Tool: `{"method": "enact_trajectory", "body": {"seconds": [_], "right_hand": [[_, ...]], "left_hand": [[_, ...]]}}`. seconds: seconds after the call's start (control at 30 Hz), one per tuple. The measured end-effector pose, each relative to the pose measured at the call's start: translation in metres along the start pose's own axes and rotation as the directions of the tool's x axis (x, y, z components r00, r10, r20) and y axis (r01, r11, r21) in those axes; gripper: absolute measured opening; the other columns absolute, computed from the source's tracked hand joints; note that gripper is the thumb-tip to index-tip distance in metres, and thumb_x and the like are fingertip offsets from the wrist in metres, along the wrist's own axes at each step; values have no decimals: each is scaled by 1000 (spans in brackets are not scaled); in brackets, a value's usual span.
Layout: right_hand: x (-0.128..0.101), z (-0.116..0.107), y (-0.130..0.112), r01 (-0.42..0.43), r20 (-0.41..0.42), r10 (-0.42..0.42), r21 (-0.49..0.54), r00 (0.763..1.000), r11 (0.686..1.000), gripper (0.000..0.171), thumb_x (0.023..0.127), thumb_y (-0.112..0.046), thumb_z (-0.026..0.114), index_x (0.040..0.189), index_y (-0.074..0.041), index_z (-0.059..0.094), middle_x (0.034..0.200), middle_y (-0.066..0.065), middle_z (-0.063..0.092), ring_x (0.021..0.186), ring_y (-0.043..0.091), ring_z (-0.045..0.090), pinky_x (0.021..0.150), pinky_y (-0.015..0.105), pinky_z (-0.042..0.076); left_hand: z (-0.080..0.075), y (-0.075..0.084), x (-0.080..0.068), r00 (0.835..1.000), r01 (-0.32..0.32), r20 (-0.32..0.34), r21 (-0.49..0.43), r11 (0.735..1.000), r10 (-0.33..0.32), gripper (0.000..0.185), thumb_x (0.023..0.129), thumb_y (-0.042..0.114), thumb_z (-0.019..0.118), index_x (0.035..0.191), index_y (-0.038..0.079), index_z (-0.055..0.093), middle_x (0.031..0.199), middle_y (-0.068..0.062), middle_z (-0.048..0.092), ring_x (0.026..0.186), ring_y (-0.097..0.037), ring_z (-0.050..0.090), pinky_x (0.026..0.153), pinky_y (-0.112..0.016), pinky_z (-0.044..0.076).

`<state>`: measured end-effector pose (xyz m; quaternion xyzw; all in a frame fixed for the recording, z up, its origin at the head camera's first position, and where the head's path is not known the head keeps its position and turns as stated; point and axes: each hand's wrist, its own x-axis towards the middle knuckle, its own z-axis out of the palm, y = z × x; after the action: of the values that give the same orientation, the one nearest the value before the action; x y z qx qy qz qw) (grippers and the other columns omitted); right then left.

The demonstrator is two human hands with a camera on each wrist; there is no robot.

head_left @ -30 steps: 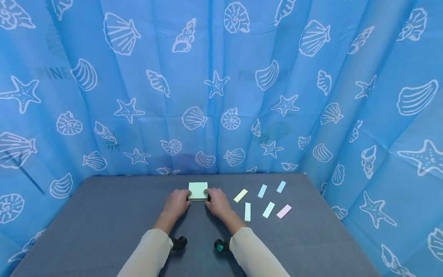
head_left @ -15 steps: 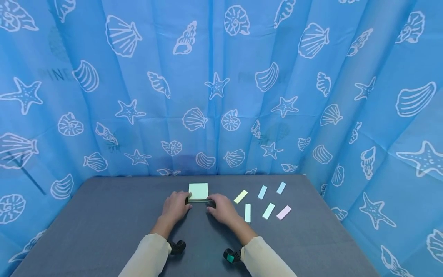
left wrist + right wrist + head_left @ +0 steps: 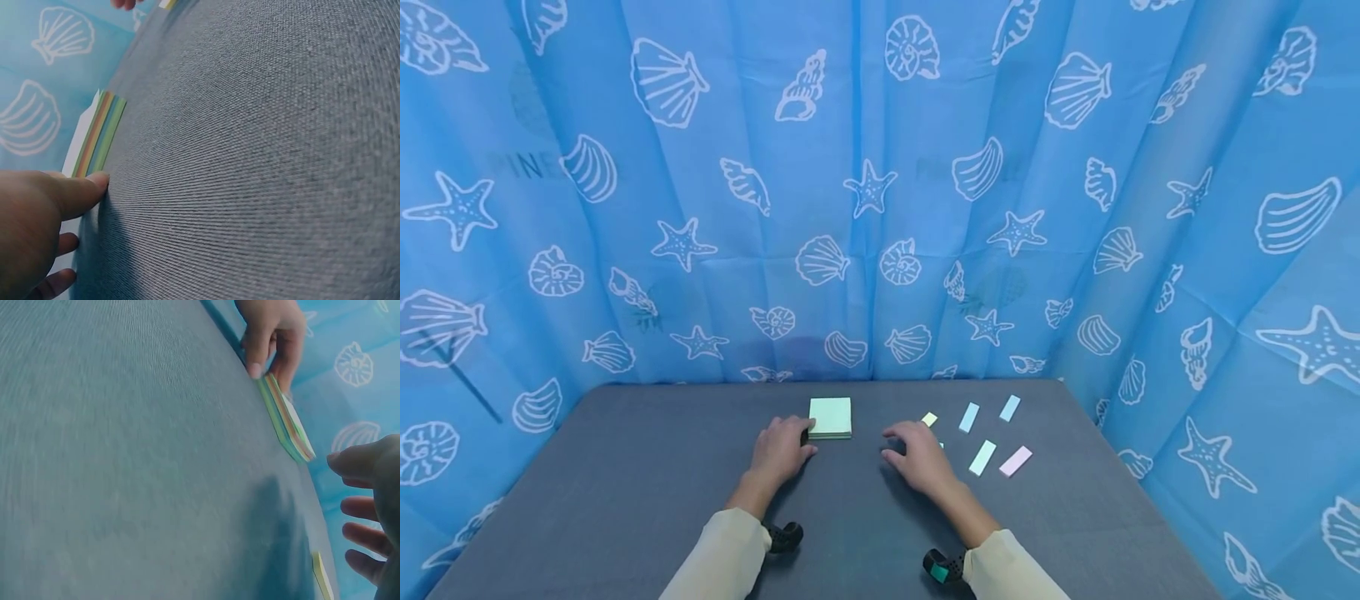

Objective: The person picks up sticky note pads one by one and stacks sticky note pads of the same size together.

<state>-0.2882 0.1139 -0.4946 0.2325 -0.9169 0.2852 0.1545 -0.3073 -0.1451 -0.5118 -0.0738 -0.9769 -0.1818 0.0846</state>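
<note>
A stack of square sticky notes (image 3: 831,417), pale green on top, lies near the table's far edge. Bands of green, blue and orange show along its side in the left wrist view. My left hand (image 3: 781,450) holds the stack at its near left corner, the thumb against the front edge, as the right wrist view shows. To the right of the stack, my right hand (image 3: 921,458) hovers over the table with loosely bent fingers and nothing in them. It partly covers a yellow sticky-note strip (image 3: 929,419) and nearly hides a pale green one (image 3: 942,446).
Right of my right hand lie two light blue strips, one nearer (image 3: 969,417) and one farther (image 3: 1010,407), plus a mint green strip (image 3: 982,458) and a pink strip (image 3: 1016,461). A blue shell-print curtain (image 3: 865,250) hangs behind the grey table (image 3: 647,483).
My right hand has let go of the stack's right side and moved right, toward the small strips. My left hand has stayed at the stack's left corner.
</note>
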Motion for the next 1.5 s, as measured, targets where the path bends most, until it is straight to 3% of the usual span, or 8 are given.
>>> {"method": "enact_trajectory", "body": {"seconds": [0.17, 0.47, 0.83, 1.0, 1.2, 1.5], "right_hand": [[0, -9, 10, -19, -26, 18, -21, 1000, 1000, 27, 83, -15, 78, 107, -5, 71, 111, 10, 67, 108, 31, 56, 92, 50, 43], [1, -21, 35, -104, 3, 105, -100, 994, 990, 30, 80, -17, 81, 107, -7, 72, 115, 13, 66, 112, 37, 53, 93, 56, 40], [10, -23, 55, -263, 56, 278, -186, 959, 947, 36, 82, -28, 79, 110, -8, 71, 122, 14, 64, 118, 37, 49, 94, 57, 36], [15, -21, 59, -292, 80, 314, -209, 946, 933, 36, 81, -32, 79, 108, -10, 71, 118, 11, 65, 116, 36, 50, 93, 57, 36], [19, -18, 59, -290, 105, 322, -239, 941, 927, 35, 80, -36, 79, 105, -12, 72, 107, 8, 68, 108, 35, 54, 90, 55, 39], [19, -10, 49, -215, 107, 243, -219, 964, 952, 33, 78, -33, 81, 102, -11, 73, 105, 7, 69, 102, 33, 57, 87, 53, 42]], "left_hand": [[1, 0, -1, 1000, 2, -7, -5, 1000, -2, 51, 84, 29, 78, 130, 15, 63, 122, -8, 63, 109, -31, 55, 84, -50, 44], [2, 2, -2, 1000, 23, 5, -24, 999, -23, 50, 85, 28, 77, 131, 16, 62, 124, -8, 62, 110, -30, 54, 84, -49, 43], [1, 2, -3, 1000, 31, -2, -59, 998, -31, 49, 85, 27, 77, 130, 16, 63, 125, -8, 62, 112, -31, 53, 87, -51, 41], [0, 3, -4, 999, 37, -4, -56, 998, -38, 49, 85, 27, 77, 131, 17, 63, 124, -7, 62, 111, -30, 53, 85, -50, 41], [-1, 3, -5, 999, 35, -6, -53, 998, -35, 49, 85, 27, 77, 131, 17, 63, 124, -7, 62, 112, -30, 53, 85, -50, 41], [-1, 2, -4, 999, 37, 3, -46, 998, -37, 50, 85, 27, 77, 132, 18, 62, 125, -6, 62, 112, -31, 52, 85, -50, 41]]}}
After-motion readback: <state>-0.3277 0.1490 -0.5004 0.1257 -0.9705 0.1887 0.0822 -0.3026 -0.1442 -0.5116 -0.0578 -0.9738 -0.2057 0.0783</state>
